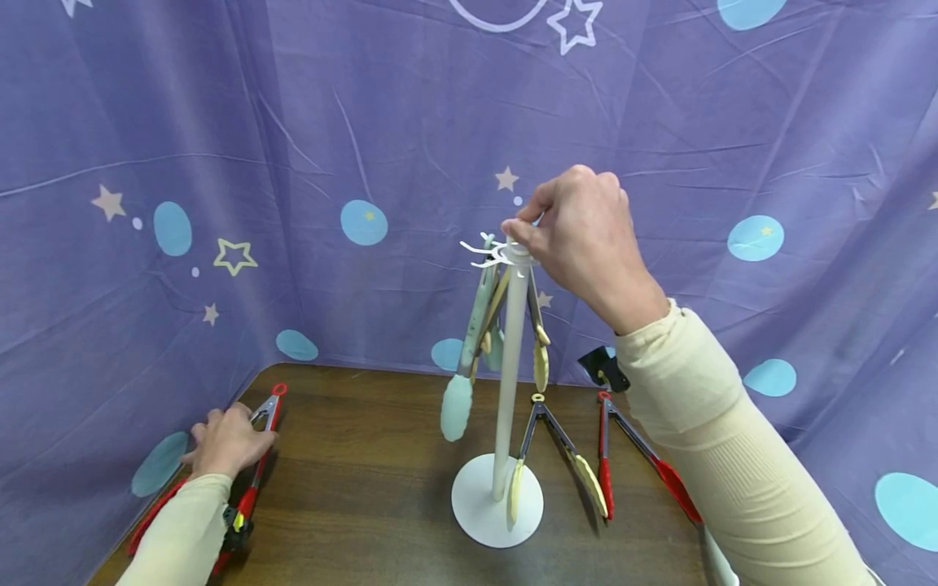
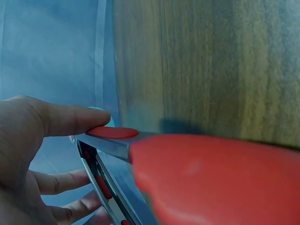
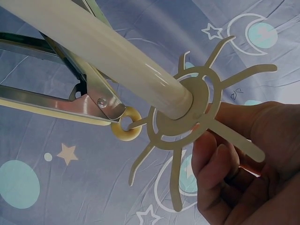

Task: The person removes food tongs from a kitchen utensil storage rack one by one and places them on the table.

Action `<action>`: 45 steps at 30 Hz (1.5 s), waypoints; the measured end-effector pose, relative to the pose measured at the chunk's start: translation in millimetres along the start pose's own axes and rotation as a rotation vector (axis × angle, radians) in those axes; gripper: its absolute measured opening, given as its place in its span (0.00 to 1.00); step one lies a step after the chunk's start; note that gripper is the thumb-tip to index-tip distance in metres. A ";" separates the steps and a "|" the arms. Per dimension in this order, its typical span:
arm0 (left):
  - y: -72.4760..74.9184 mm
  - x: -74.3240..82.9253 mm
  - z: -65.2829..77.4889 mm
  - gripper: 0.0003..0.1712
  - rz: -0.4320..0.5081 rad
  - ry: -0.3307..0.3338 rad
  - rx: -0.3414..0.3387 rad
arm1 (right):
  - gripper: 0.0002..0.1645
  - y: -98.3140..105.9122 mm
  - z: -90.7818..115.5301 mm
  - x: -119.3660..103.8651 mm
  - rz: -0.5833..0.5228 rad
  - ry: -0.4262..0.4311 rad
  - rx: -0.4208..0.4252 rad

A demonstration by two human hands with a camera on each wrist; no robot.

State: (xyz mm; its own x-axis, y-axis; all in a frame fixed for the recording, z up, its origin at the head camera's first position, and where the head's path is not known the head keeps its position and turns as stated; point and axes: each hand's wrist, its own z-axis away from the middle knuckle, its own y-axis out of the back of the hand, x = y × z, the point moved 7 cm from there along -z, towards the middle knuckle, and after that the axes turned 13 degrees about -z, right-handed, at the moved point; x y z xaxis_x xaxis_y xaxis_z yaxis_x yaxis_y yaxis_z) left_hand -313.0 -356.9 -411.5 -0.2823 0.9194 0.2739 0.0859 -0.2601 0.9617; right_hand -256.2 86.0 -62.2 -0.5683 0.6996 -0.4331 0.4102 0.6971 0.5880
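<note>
My right hand (image 1: 586, 236) pinches the top of a white upright rack (image 1: 513, 366) between thumb and fingers. In the right wrist view, curved hooks (image 3: 176, 183) spread from its hub. The ring of cream-tipped tongs (image 3: 93, 101) hangs on one hook. Mint-green tongs (image 1: 469, 342) hang on the rack's left side in the head view. At the table's left, my left hand (image 1: 227, 439) straddles splayed red tongs (image 2: 197, 173). Its thumb touches one arm and its fingers lie along the other, near the hinge. The hand partly hides these tongs in the head view.
Spread yellow-tipped tongs (image 1: 582, 472) lie just right of the rack's round base (image 1: 476, 521). More red tongs (image 1: 605, 456) lie farther right, partly behind my right sleeve. A black clip (image 1: 604, 369) is at the table's back edge. A purple patterned curtain (image 1: 410, 122) surrounds the wooden table (image 1: 352, 488).
</note>
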 end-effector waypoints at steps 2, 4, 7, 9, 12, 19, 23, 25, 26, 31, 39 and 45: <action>-1.2 0.7 -0.7 0.25 0.000 0.001 0.001 | 0.10 0.1 0.1 -0.2 0.003 0.002 0.000; -2.3 1.1 -0.9 0.24 0.001 0.000 -0.001 | 0.10 0.2 0.2 -0.5 0.006 0.005 -0.002; -3.2 1.8 -1.3 0.22 0.002 -0.001 0.000 | 0.10 0.1 0.3 -0.8 0.006 0.008 -0.003; -4.8 1.6 -1.2 0.22 0.001 -0.005 -0.008 | 0.11 0.2 0.3 -0.9 0.007 0.009 -0.003; -6.8 1.3 -1.6 0.23 -0.001 -0.002 -0.014 | 0.11 0.1 0.4 -0.9 0.008 0.006 -0.002; -12.8 -0.9 -4.6 0.25 -0.002 0.012 -0.016 | 0.10 0.3 0.6 -1.3 0.010 0.003 -0.001; -16.1 -0.6 -4.4 0.24 -0.003 0.004 -0.028 | 0.11 0.0 0.3 -1.1 0.013 0.005 0.002; -17.4 0.0 -5.0 0.23 -0.005 0.004 -0.032 | 0.11 -0.1 0.3 -1.1 0.014 0.008 0.004; -18.1 0.1 -5.4 0.23 -0.006 0.004 -0.037 | 0.11 -0.1 0.2 -1.2 0.015 0.010 0.005; -20.6 0.7 -8.0 0.22 -0.005 0.000 -0.046 | 0.10 0.2 -0.1 -1.1 0.014 0.019 0.013; -24.9 -0.2 -11.6 0.19 -0.003 -0.002 -0.068 | 0.10 0.6 -0.1 -1.8 0.008 0.027 0.008; -28.8 -0.6 -12.0 0.21 -0.008 0.002 -0.092 | 0.10 -0.2 0.7 -1.3 0.008 0.008 -0.004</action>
State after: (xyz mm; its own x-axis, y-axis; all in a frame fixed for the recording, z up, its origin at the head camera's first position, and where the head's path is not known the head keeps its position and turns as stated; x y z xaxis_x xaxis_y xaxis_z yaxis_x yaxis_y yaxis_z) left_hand -326.8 -353.4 -439.3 -0.2850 0.9208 0.2661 -0.0040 -0.2788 0.9603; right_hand -255.1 85.0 -62.3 -0.5706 0.7038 -0.4231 0.4116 0.6910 0.5942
